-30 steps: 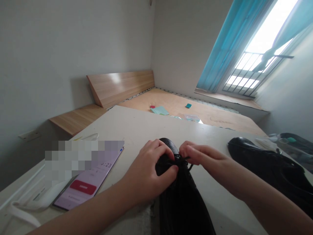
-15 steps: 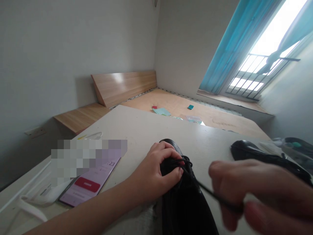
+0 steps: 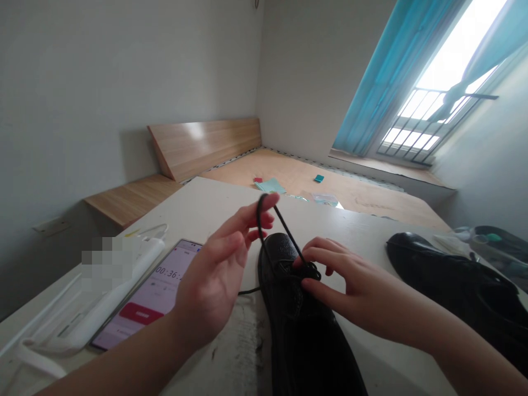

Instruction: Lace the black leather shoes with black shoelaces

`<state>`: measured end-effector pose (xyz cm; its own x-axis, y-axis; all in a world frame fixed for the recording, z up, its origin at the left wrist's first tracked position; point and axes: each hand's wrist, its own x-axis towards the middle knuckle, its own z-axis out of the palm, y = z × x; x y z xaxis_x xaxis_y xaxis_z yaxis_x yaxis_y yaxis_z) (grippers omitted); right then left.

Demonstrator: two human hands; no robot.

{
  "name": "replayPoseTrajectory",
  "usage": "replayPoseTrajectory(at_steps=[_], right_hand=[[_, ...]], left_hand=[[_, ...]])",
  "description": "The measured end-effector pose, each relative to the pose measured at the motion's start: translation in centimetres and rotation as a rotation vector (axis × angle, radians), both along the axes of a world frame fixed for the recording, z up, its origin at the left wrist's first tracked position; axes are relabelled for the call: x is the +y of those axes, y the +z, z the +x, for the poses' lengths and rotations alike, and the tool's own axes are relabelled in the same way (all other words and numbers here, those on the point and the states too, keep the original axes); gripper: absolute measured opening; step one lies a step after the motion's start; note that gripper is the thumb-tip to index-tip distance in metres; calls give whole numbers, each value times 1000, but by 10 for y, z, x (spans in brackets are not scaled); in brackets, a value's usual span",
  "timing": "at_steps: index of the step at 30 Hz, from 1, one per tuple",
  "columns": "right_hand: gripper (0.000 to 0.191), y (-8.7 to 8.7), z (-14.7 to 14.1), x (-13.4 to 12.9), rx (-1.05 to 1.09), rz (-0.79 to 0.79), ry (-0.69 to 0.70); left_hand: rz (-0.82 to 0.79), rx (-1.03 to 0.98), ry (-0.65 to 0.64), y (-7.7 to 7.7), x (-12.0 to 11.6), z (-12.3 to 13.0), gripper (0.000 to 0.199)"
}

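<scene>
Two hands on black leather shoe (image 3: 299, 324): left hand (image 3: 216, 280) grip pinches taut lace (image 3: 286, 225) toward 12, right hand (image 3: 355, 275) pins knot (image 3: 311, 270), keeping tension.

The shoe (image 3: 297, 324) is showing a plain, glossy black, its lace (image 3: 289, 234) is matching in solid black, the curtain (image 3: 391, 82) is glowing turquoise, the board (image 3: 204, 148) is displaying light wood grain, and the phone (image 3: 173, 280) is lighting up pale pink with a red button (image 3: 141, 313).

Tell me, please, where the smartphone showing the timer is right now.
In the head view, the smartphone lies on the white desk, left of the black lace-up shoe, beside the left hand.
</scene>
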<state>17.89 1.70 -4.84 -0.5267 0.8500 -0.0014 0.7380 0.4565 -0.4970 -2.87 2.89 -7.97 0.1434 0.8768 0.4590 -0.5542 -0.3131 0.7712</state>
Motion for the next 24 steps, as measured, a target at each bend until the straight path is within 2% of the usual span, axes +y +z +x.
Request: replayPoseTrajectory(at_steps=[4, 6, 8, 11, 12, 14, 16, 19, 21, 24], right_hand=[[2, -1, -4, 0, -38, 41, -32], [7, -2, -4, 1, -4, 22, -17], [11, -4, -3, 5, 102, -29, 19], [20, -8, -1, 11, 331, -149, 22], [24, -8, -1, 12, 404, -205, 0], [29, -8, 1, 13, 572, -324, -74], [29, -4, 5, 12, 779, -407, -141], [21, 8, 14, 8, 1077, -426, -160], [22, 18, 20, 3, 1226, -401, -154], [27, 28, 22, -7, 1258, -268, -191]], left_hand=[[67, 19, 193, 4, -3, 2, 40], [116, -6, 306, 7, -4, 1, 42], [223, 46, 419, 8, -6, -1, 32], [429, 473, 502, 7, -6, -3, 16], [424, 659, 499, 5, -6, -2, 15], [357, 907, 442, 0, -4, 1, 12], [273, 1027, 350, -6, -1, 5, 13], [177, 1119, 283, -15, 1, 10, 20], [160, 1135, 262, -18, 1, 11, 22], [177, 1122, 239, -17, 0, 10, 21]])
